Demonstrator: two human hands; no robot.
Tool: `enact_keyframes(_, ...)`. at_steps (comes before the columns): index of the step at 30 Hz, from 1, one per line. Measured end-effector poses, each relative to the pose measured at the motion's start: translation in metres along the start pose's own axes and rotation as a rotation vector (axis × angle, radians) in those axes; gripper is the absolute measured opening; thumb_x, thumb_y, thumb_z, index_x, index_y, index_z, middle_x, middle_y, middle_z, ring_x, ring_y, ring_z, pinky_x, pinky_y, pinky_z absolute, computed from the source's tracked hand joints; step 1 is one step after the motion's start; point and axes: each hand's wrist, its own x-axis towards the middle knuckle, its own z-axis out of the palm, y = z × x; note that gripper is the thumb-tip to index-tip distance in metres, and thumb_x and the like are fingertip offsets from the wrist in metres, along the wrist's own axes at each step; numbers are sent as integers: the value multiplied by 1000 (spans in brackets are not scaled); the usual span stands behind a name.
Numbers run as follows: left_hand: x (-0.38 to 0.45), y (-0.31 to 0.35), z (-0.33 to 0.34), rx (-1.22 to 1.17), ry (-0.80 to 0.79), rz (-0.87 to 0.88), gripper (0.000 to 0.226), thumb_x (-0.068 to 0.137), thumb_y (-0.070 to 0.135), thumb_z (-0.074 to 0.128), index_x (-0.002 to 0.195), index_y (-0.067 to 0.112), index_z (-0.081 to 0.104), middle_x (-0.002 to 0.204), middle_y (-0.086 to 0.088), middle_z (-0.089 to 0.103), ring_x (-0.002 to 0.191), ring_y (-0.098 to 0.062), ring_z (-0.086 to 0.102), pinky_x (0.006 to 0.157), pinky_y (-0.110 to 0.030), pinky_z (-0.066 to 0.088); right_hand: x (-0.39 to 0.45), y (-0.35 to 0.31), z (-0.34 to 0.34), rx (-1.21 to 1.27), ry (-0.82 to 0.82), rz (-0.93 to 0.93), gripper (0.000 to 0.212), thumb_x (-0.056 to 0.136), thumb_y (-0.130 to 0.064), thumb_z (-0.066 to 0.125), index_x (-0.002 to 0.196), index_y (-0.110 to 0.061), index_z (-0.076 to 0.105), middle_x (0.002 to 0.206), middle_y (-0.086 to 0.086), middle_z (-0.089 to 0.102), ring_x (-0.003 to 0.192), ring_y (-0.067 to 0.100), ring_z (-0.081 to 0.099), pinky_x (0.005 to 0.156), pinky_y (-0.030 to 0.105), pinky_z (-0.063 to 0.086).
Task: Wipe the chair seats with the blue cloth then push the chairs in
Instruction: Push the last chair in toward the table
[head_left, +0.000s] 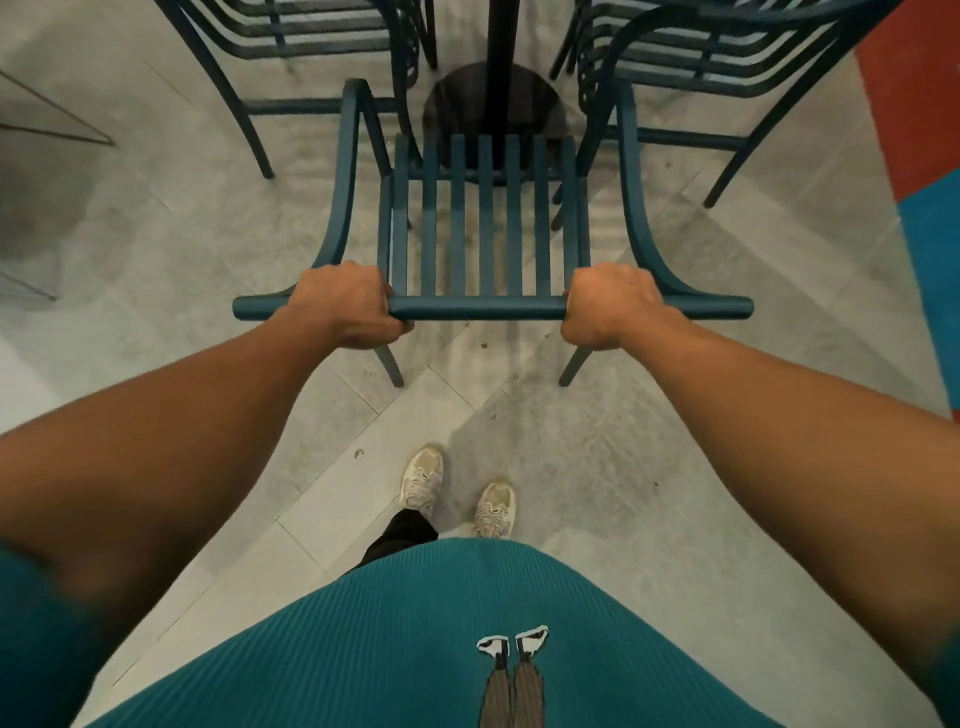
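A dark teal slatted chair (483, 306) stands directly in front of me, seen from above and behind. My left hand (348, 304) is closed around the left part of its top back rail. My right hand (608, 304) grips the same rail on the right. The chair's seat slats (483, 218) point toward a black round table base (493, 111) and its black post. No blue cloth is in view.
Two more teal chairs stand at the far left (311, 47) and far right (717, 57), flanking the table post. The floor is grey tile (182, 234), with a red and blue patch (919, 130) at the right edge. My feet (457, 491) stand just behind the chair.
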Motion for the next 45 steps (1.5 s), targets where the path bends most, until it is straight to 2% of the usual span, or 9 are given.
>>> enact_keyframes(5, 33, -12, -19, 9, 29, 11, 48, 84, 64, 51, 110, 28, 69, 73, 1, 57, 76, -23, 58, 68, -35, 49, 35, 6, -15, 10, 37, 10, 12, 79, -28, 57, 87, -19, 58, 72, 2, 53, 73, 26, 54, 63, 33, 42)
enact_keyframes(12, 67, -32, -41, 4, 43, 5, 52, 83, 64, 54, 108, 20, 68, 71, -2, 58, 66, -18, 55, 59, -31, 44, 69, 2, -35, 12, 51, 7, 16, 79, -30, 57, 91, -21, 57, 72, 2, 52, 74, 26, 55, 64, 34, 44)
enact_keyframes(16, 69, -38, -43, 16, 41, 7, 50, 84, 63, 54, 107, 21, 68, 71, -2, 58, 67, -20, 55, 63, -32, 46, 71, -3, -35, 13, 43, 12, 16, 78, -30, 58, 89, -19, 59, 72, 2, 55, 71, 24, 56, 60, 33, 45)
enact_keyframes(22, 62, -30, -31, 10, 50, 4, 46, 85, 63, 52, 104, 24, 68, 70, 1, 56, 63, -15, 50, 63, -32, 42, 66, 2, -34, -13, 4, 19, 19, 81, -33, 59, 91, -17, 59, 74, 2, 56, 71, 22, 55, 62, 33, 44)
enact_keyframes(26, 62, -30, -32, -29, 28, 31, 47, 84, 62, 52, 101, 22, 69, 71, 0, 58, 66, -17, 54, 67, -33, 49, 67, 4, -35, -11, 0, 21, 23, 82, -36, 59, 96, -18, 60, 74, 2, 54, 73, 22, 55, 64, 33, 44)
enact_keyframes(29, 64, -29, -37, -39, 39, 50, 47, 84, 61, 53, 98, 18, 67, 71, 0, 56, 70, -20, 57, 65, -33, 47, 68, 4, -39, -19, 5, 38, 28, 82, -41, 60, 100, -19, 61, 73, 1, 52, 76, 24, 55, 67, 34, 45)
enact_keyframes(33, 69, -32, -40, -40, 38, 60, 49, 84, 62, 54, 97, 15, 63, 71, -1, 56, 65, -18, 53, 61, -32, 47, 72, 2, -41, -28, 6, 69, 30, 81, -41, 60, 101, -18, 60, 74, 2, 54, 78, 25, 56, 70, 36, 47)
enact_keyframes(38, 91, -41, -54, -62, 48, 54, 51, 80, 61, 59, 101, 14, 64, 76, -3, 58, 74, -24, 59, 74, -40, 56, 92, 1, -54, -34, 44, 104, 25, 79, -35, 62, 98, -18, 61, 73, 2, 53, 76, 27, 55, 69, 36, 46)
enact_keyframes(45, 109, -45, -71, -42, 99, 59, 47, 78, 59, 58, 95, 15, 62, 76, -5, 58, 75, -27, 61, 75, -42, 57, 115, 5, -64, -67, 73, 123, 23, 80, -34, 58, 95, -19, 62, 70, 4, 52, 74, 27, 57, 71, 39, 52)
